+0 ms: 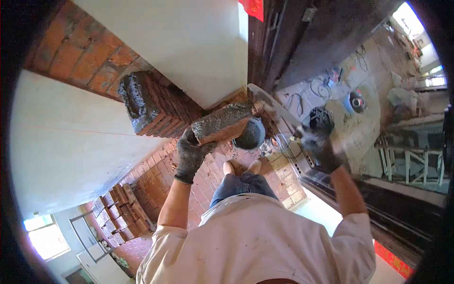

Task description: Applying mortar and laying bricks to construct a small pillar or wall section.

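Observation:
A reddish brick with grey mortar spread along its top is gripped at one end by my left hand in a dark glove. My right hand, also gloved and blurred by motion, is closed round the handle of a long-bladed bricklaying trowel. The blade reaches toward the brick's far right end. Left of the held brick stands a narrow stack of laid bricks, topped with wet, dark mortar. Below the brick, a bucket of grey material is partly hidden.
A white wall runs along the left. Loose bricks are piled on the tiled floor at lower left. At right are a dark bucket, another bucket, cables and a white metal frame. My feet stand near the mortar bucket.

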`<state>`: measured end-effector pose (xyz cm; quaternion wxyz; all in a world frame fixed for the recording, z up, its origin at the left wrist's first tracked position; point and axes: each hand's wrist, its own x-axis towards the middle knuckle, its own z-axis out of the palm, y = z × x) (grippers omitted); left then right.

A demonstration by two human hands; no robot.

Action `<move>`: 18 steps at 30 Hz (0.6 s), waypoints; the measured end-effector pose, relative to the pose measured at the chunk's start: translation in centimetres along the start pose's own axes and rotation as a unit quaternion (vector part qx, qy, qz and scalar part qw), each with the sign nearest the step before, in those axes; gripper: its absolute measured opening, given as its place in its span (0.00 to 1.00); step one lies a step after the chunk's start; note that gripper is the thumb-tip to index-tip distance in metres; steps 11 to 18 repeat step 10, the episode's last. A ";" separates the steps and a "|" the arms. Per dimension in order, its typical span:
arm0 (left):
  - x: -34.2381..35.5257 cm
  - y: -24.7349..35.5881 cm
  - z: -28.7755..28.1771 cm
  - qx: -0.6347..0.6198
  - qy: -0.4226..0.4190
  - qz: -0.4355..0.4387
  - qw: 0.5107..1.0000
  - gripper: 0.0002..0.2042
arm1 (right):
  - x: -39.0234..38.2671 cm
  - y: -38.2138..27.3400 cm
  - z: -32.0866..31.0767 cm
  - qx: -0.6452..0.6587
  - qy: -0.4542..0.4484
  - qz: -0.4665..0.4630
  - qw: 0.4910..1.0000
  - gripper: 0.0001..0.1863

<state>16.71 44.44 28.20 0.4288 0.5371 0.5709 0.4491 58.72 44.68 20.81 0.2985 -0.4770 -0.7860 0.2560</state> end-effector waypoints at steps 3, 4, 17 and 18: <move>-0.4 -1.1 -0.7 -0.096 0.045 -0.003 0.994 0.26 | 1.0 -5.1 3.7 0.038 0.018 -0.004 0.999 0.06; -0.3 -1.1 -0.7 -0.149 0.052 -0.012 0.987 0.26 | -0.2 -5.3 5.1 0.109 0.016 0.109 0.988 0.07; -1.2 0.1 -2.2 -0.275 0.096 -0.046 0.956 0.25 | -1.8 -1.4 8.7 0.100 0.016 0.192 0.976 0.25; -1.2 0.1 -2.2 -0.275 0.096 -0.046 0.956 0.25 | -1.8 -1.4 8.7 0.100 0.016 0.192 0.976 0.25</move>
